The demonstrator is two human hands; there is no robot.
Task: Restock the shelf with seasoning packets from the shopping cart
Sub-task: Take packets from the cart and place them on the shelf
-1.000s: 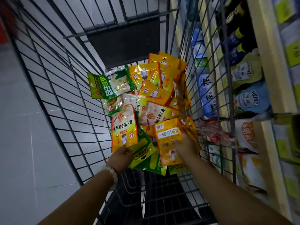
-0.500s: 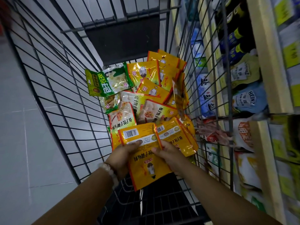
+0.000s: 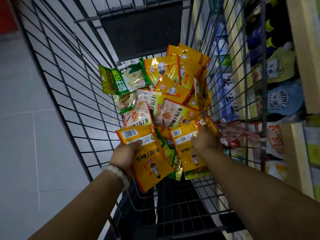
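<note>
Several yellow, orange and green seasoning packets point(image 3: 166, 94) lie heaped in the black wire shopping cart point(image 3: 72, 94). My left hand point(image 3: 125, 153) grips a yellow packet point(image 3: 150, 163) by its left edge, barcode side up, above the cart's near end. My right hand point(image 3: 205, 141) holds another yellow packet point(image 3: 186, 146) beside it, fingers curled over the packet's right side, right by the cart's right wall. The shelf point(image 3: 299, 49) stands to the right of the cart.
The shelf holds Heinz pouches point(image 3: 281, 99), dark bottles point(image 3: 273, 23) and blue salt bags point(image 3: 228, 94). Lower shelf levels carry more pouches point(image 3: 275, 141). Grey floor tiles point(image 3: 26, 135) lie to the left. A dark flap point(image 3: 142, 30) closes the cart's far end.
My left hand took a yellow packet and drew it leftward, away from the right hand. My right hand keeps its own packet, now apart from the left one.
</note>
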